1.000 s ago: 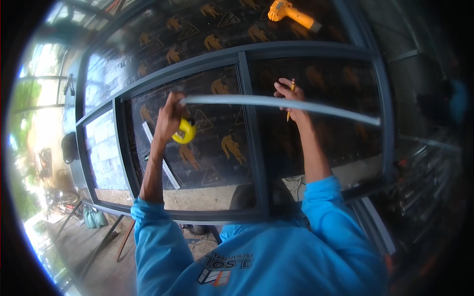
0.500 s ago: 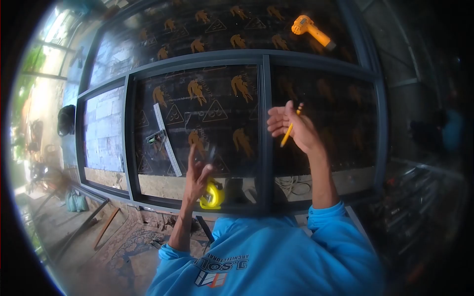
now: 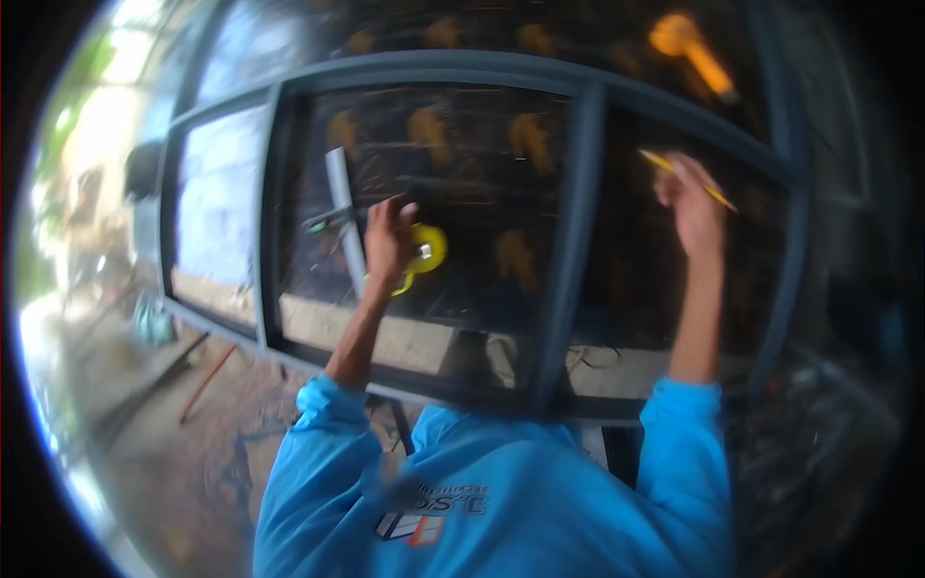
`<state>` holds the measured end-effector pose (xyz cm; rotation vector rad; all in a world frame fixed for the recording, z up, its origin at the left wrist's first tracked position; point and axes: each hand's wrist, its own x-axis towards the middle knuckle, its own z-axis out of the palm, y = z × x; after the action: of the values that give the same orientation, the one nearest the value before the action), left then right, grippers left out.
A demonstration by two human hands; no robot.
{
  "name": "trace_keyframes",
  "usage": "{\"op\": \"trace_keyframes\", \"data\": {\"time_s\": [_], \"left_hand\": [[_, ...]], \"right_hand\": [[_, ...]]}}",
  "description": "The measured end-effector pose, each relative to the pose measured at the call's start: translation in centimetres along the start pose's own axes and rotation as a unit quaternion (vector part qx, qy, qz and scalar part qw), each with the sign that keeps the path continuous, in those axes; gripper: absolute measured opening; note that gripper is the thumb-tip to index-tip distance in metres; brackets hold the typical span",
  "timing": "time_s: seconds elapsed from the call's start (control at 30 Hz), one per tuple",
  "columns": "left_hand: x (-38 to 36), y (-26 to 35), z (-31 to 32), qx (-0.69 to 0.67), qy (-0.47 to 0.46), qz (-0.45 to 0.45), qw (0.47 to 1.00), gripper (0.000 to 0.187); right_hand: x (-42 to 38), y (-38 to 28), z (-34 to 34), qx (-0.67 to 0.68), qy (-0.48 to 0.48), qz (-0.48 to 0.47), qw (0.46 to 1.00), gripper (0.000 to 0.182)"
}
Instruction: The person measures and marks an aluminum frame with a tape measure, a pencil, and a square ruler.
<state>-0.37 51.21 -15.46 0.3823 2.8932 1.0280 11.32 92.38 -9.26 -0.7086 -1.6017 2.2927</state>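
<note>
My left hand (image 3: pixel 388 241) is closed on a round yellow tape measure (image 3: pixel 431 249), which shows at the right side of the palm. Close to its left, a metal ruler (image 3: pixel 344 212) with a sliding head lies on the dark printed sheet. A thin yellow pencil (image 3: pixel 714 196) is gripped in my right hand (image 3: pixel 692 197), raised over the right-hand opening of the grey metal frame (image 3: pixel 570 231). Motion blurs both hands, and the fingertips of the left are hard to make out.
An orange tool (image 3: pixel 692 56) lies on the sheet at the upper right. The frame's bars divide the work surface, with a pale panel (image 3: pixel 220 193) in the left opening. A loose cord (image 3: pixel 593 358) lies near the front edge. Bars and a teal bag (image 3: pixel 152 321) are at lower left.
My left hand has moved up over the sheet with the tape measure, nearer the ruler. My right hand has moved right and up, and the pencil has turned. The whole view has shifted.
</note>
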Motion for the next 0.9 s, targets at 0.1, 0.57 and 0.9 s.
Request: {"op": "trace_keyframes", "data": {"time_s": [0.1, 0.57, 0.9], "left_hand": [[-1.0, -2.1, -1.9, 0.044, 0.097, 0.034, 0.994, 0.022], [3.8, -13.6, -11.7, 0.239, -0.163, 0.197, 0.937, 0.053], [7.5, -6.1, -18.7, 0.088, -0.079, 0.117, 0.986, 0.032]], "right_hand": [[-3.4, 1.2, -0.2, 0.000, 0.012, 0.028, 1.000, 0.026], [-12.4, 4.0, 9.4, -0.055, 0.024, 0.074, 0.995, 0.028], [-11.3, 0.6, 12.3, -0.104, 0.044, -0.042, 0.993, 0.028]]}}
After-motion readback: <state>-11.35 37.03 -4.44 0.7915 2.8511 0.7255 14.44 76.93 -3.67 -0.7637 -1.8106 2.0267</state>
